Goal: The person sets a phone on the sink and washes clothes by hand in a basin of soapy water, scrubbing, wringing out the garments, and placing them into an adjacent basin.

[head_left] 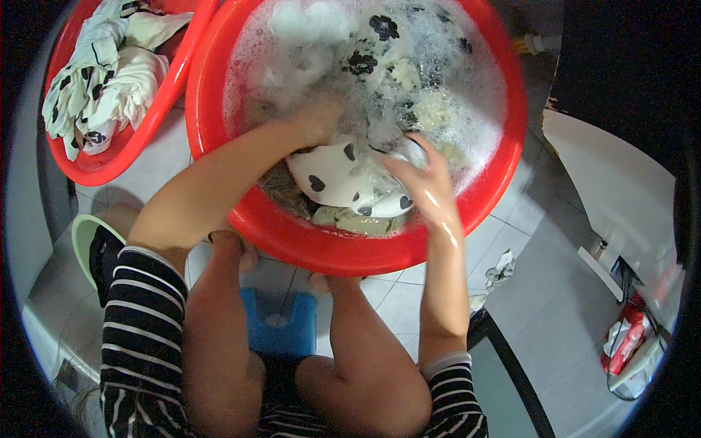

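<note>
A large red basin (208,80) holds foamy water and wet laundry. My left hand (318,120) reaches into the suds on the left; motion blur and foam hide its fingers. On the right, my wet right hand (431,182) curls its thumb and fingers around the bunched edge of a white garment with black spots (336,175). That garment lies partly out of the water at the basin's near side. Beyond it floats white fabric with black flower shapes (361,62). A pale yellowish cloth (358,220) lies beneath the spotted garment, by the near rim.
A second red basin (109,171) at the upper left holds white and black-patterned laundry (131,80). Below my knees is a blue plastic stool (281,321). A pale green container (84,241) with something dark stands left. Crumpled plastic (500,270) lies on the tiled floor (394,303).
</note>
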Tool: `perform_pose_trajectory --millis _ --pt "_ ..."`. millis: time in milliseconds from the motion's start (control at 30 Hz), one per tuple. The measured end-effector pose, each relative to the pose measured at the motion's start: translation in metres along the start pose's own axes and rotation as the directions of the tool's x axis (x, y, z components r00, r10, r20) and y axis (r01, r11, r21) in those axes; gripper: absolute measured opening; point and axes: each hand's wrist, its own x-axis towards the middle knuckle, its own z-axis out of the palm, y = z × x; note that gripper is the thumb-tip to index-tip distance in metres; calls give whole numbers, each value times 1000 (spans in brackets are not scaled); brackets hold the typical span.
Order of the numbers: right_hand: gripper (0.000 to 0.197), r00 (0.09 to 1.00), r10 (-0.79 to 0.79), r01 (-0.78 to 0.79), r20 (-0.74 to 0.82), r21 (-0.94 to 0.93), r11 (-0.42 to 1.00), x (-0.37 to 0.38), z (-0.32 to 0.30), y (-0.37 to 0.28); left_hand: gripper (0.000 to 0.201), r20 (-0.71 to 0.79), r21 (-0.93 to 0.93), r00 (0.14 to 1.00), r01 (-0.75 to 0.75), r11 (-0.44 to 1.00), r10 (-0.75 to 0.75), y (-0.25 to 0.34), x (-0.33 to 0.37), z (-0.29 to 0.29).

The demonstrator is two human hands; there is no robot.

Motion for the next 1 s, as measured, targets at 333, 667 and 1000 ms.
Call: perform_pose_trajectory --millis 333,667,1000 --pt "46 986 -32 -2 -165 -200 980 -51 -61 8 31 -121 -781 978 -199 592 170 31 -104 -106" --pt "24 895 -447 364 -11 -562 743 40 5 39 47 -449 -328 888 -268 906 100 50 -62 -63" --pt "31 856 -207 188 -474 -88 978 84 48 105 35 -51 -41 999 -15 999 13 30 -5 -18"
